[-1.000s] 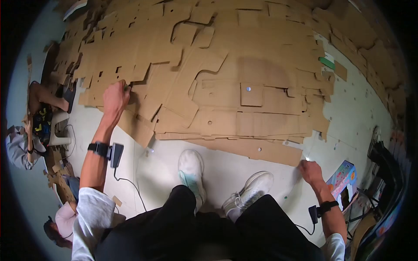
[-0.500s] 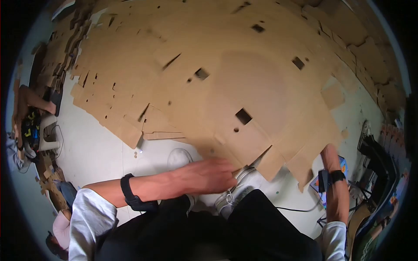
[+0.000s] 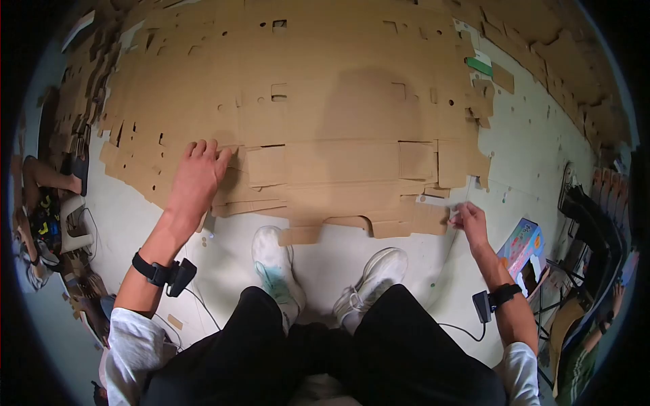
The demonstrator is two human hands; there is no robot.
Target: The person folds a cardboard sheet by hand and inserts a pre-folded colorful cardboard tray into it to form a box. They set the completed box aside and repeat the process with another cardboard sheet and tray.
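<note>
Flat brown cardboard sheets [image 3: 338, 162] with cut holes and slots lie spread over the floor before me. On their left part rests my left hand [image 3: 200, 169], palm down, fingers slightly apart and holding nothing. At the lower right corner of the cardboard is my right hand [image 3: 468, 220], its fingers pinched together beside a small pale strip [image 3: 430, 200]. What is between those fingertips is too small to make out. Both wrists wear dark bands with small devices.
My white shoes [image 3: 274, 267] stand just below the cardboard edge. At the right are a colourful box [image 3: 521, 247] and a black stand [image 3: 586, 237]. Other people's limbs show at the far left and lower right. Cardboard stacks line both sides.
The cardboard sheet that was skewed and blurred now lies flat and straight. My left hand has moved from the centre to the left, its fingers opened. My right hand has come into clearer view, further inward.
</note>
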